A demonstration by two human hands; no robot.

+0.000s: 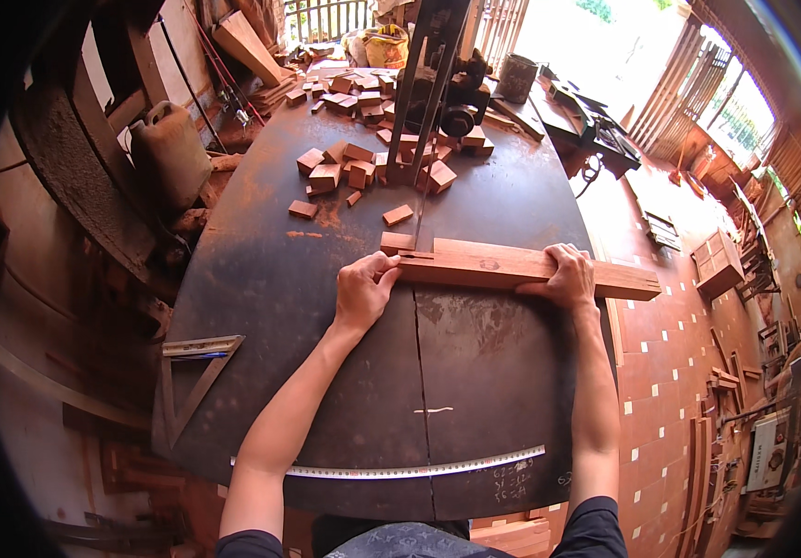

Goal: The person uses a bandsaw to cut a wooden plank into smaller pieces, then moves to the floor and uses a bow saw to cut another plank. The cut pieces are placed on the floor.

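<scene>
A long reddish wooden beam (484, 266) lies across the dark saw table (344, 409), its right end reaching past the table's edge. Near its left end, the upright band saw blade (425, 219) meets the wood. My left hand (366, 292) is closed at that left end, thumb and fingers pinched on the beam just left of the blade. Farther right, my right hand (564, 277) grips the beam, fingers over the top and thumb along the near side. Whether the blade is running cannot be told.
Several cut wooden blocks (324, 177) lie scattered beyond the beam around the saw's blade guard (410, 112). A triangular square (198, 372) with a blue pen rests at left. A white measuring tape strip (400, 470) runs along the near edge. A jerrycan (170, 153) stands left of the table.
</scene>
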